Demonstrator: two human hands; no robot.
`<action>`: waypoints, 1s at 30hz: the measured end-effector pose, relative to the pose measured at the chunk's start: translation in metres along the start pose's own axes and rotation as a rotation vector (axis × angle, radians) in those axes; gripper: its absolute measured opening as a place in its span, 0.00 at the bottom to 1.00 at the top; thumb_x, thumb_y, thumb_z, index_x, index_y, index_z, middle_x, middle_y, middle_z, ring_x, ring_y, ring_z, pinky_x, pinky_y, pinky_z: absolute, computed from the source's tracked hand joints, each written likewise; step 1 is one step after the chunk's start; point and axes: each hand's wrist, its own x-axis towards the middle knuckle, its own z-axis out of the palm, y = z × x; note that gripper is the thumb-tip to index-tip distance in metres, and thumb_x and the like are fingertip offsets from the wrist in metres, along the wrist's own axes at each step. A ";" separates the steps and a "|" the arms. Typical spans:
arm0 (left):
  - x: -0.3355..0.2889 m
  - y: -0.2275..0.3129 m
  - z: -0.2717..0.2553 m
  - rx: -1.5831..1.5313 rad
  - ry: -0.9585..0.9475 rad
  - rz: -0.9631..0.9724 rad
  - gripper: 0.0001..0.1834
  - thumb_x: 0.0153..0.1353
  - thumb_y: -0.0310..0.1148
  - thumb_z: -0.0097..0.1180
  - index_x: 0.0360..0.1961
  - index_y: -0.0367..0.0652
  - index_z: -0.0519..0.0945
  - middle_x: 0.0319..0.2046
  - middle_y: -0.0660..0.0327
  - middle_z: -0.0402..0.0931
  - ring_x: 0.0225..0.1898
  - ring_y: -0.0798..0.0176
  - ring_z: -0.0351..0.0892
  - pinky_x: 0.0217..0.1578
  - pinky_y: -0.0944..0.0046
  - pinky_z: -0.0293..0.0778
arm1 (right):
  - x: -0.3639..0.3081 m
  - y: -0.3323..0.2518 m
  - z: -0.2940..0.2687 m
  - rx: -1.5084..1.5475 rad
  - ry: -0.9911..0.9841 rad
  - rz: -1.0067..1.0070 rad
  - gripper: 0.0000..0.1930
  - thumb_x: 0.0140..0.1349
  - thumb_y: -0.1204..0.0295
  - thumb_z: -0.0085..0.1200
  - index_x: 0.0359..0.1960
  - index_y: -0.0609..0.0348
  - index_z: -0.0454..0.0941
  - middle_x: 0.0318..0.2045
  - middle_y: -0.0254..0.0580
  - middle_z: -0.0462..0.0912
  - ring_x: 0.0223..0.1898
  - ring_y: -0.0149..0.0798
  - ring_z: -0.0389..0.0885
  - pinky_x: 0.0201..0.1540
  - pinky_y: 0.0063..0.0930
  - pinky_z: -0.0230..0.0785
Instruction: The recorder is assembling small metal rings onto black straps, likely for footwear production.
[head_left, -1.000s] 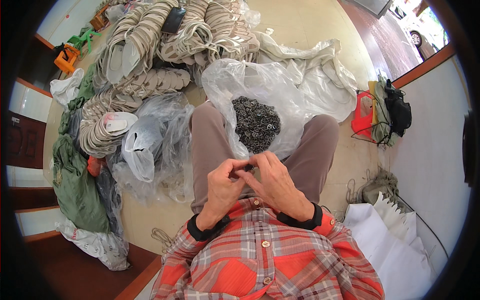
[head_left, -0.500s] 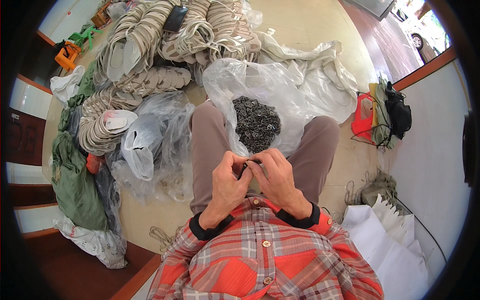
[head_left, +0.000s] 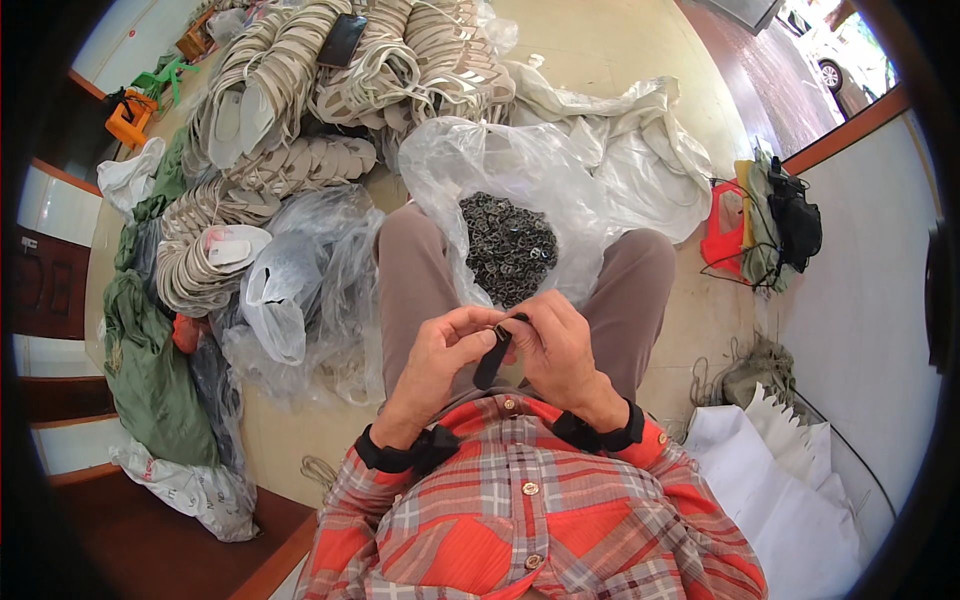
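Observation:
Over my lap, a short black strap [head_left: 489,368] hangs down between my two hands. My left hand [head_left: 436,358] is closed, its thumb and forefinger pinching the strap's upper part, where a small shiny bit shows. The fingers of my right hand [head_left: 556,350] are bent round the strap's top end and partly hide it. Just beyond my hands, between my knees, a clear plastic bag [head_left: 432,150] lies spread wide. Inside it is a heap of small dark metal buckles [head_left: 508,250].
Stacked beige shoe uppers [head_left: 290,80] are heaped at the far left, with a black phone [head_left: 342,40] on top. Crumpled plastic bags [head_left: 285,300] lie by my left knee, green cloth [head_left: 150,370] beyond. A red stool [head_left: 725,232] and white sheets [head_left: 760,480] are on the right.
My left hand has moved a little left and its fingers have straightened somewhat. More of the black strap now shows, hanging below the fingers.

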 end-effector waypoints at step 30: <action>-0.002 -0.012 0.019 -0.118 0.033 -0.050 0.05 0.59 0.24 0.46 0.36 0.35 0.71 0.31 0.55 0.77 0.27 0.66 0.76 0.30 0.68 0.73 | 0.004 -0.009 -0.024 0.713 -0.123 0.791 0.10 0.60 0.71 0.53 0.25 0.66 0.74 0.19 0.31 0.74 0.22 0.22 0.70 0.25 0.17 0.64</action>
